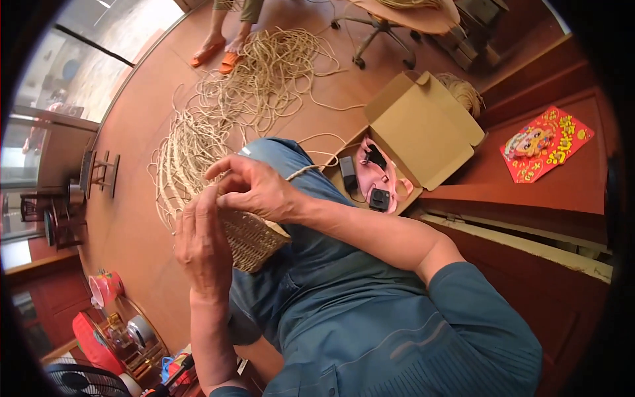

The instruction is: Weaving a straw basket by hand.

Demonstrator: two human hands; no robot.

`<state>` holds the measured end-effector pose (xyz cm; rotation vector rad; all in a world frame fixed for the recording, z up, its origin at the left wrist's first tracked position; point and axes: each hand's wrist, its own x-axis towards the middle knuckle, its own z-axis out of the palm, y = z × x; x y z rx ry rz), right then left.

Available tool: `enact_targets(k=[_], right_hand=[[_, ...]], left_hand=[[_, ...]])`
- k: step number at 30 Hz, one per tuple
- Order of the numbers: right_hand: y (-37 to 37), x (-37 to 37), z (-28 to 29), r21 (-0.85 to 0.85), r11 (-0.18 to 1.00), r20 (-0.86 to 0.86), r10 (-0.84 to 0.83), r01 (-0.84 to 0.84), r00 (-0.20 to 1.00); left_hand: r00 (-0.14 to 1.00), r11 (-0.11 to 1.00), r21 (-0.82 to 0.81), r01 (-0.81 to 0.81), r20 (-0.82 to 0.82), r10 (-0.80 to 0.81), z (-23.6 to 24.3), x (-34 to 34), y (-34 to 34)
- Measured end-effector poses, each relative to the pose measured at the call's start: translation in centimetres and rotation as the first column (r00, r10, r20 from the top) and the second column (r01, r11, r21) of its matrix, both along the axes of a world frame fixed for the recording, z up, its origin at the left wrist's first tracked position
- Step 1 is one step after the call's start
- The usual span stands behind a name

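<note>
On my lap rests a partly woven straw-coloured basket (254, 243), its tight weave facing me and long loose cords (188, 149) fanning out from its far side. My left hand (202, 245) is closed on the basket's upper edge, fingers pressed together. Just to its right, my right hand (258, 190) is curled in a pinch, thumb and forefinger close to the left fingertips. Whatever lies in that pinch is too small or hidden to name. One cord (304, 172) shows beyond my right wrist, running over my knee. Both hands cover part of the basket's rim.
A tangled heap of cord (284, 66) lies on the reddish floor by another person's feet in orange slippers (228, 63). At right, an open cardboard box (423, 132) holds a pink cloth and a small black camera (379, 200). A wheeled chair (380, 30) stands beyond.
</note>
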<state>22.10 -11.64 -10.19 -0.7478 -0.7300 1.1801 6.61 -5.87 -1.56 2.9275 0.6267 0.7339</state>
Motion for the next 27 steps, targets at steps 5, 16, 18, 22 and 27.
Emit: enact_targets(k=[5, 16, 18, 22, 27], right_hand=[[0.1, -0.5, -0.5, 0.021, 1.0, -0.071, 0.004, -0.002, 0.997], [-3.3, -1.1, 1.7, -0.024, 0.93, 0.408, -0.325, 0.366, 0.853], [-3.2, -1.7, 1.0, 0.137, 0.867, 0.462, -0.484, 0.48, 0.743], [-3.3, -2.1, 1.2, 0.432, 0.731, 0.611, -0.668, 0.528, 0.425], [-3.4, -2.0, 1.7, 0.505, 0.759, 0.744, -0.624, 0.411, 0.239]], left_hand=[[0.988, 0.997, 0.083, -0.01, -0.154, 0.023, 0.7, 0.2, -1.0], [0.996, 0.979, -0.202, -0.011, -0.09, -0.007, 0.9, 1.1, -0.9], [0.998, 0.898, -0.439, -0.018, 0.039, 0.039, 0.2, 0.3, -0.9], [0.999, 0.966, -0.253, -0.047, 0.001, 0.049, 0.3, -1.5, -1.7], [0.996, 0.998, -0.024, 0.052, -0.074, -0.054, -0.2, -5.0, -0.8]])
